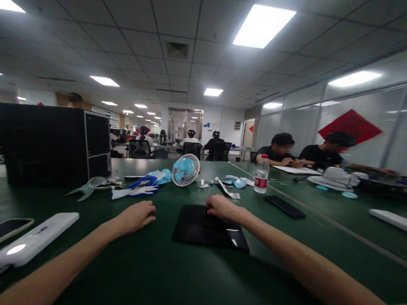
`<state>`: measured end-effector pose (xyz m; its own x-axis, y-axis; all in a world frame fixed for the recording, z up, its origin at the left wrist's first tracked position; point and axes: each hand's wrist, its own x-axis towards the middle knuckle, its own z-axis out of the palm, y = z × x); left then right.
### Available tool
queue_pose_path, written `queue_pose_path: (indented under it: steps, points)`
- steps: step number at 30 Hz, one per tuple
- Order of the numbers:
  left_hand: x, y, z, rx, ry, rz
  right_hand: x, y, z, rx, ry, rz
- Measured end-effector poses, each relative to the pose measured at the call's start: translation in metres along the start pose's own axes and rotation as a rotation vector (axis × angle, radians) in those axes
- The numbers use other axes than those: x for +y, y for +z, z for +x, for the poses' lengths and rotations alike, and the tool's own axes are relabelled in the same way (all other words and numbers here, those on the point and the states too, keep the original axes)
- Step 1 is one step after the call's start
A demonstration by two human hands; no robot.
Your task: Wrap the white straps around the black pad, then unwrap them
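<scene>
A glossy black flat sheet or pouch (199, 232) lies on the green table in front of me. My right hand (223, 207) rests over its far edge with the fingers curled closed. A small dark bit shows at the fingertips; whether it belongs to the black sheet or is a separate thing, I cannot tell. To the left of the sheet, my left hand (137, 216) hovers at or just above the table, half curled, thumb apart from the fingers, with nothing visible in it. Blue-and-white gloves (136, 187) lie just beyond it.
Behind the sheet stands a small white fan with blue blades (185, 169). A water bottle (261, 173) and a black phone (285, 206) are to the right. At left are a white power bank-like block (35, 239), another phone (4, 233) and a large black case (47, 144). People sit around.
</scene>
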<state>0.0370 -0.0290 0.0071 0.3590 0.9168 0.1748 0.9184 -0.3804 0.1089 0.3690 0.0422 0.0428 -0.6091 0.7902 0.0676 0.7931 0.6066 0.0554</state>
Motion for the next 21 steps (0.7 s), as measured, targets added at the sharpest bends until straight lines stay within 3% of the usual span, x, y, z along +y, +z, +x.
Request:
queue_pose_path:
  steps: [6, 11, 15, 18, 21]
  points:
    - [0.004, 0.013, 0.006, 0.059, 0.037, -0.102, -0.056, 0.011, 0.028, 0.079, -0.202, 0.031]
    - [0.002, 0.019, 0.008, 0.004, -0.011, -0.192, -0.068, 0.019, 0.04, 0.137, -0.287, 0.069]
    - [0.004, 0.017, 0.006, -0.028, 0.019, -0.259, -0.038, 0.019, 0.048, 0.252, -0.194, 0.086]
    - [0.005, 0.018, 0.006, -0.038, 0.017, -0.278, 0.005, 0.022, 0.051, 0.281, 0.062, -0.068]
    - [0.004, 0.02, 0.007, -0.032, 0.009, -0.307, 0.048, 0.029, 0.049, 0.153, 0.357, -0.144]
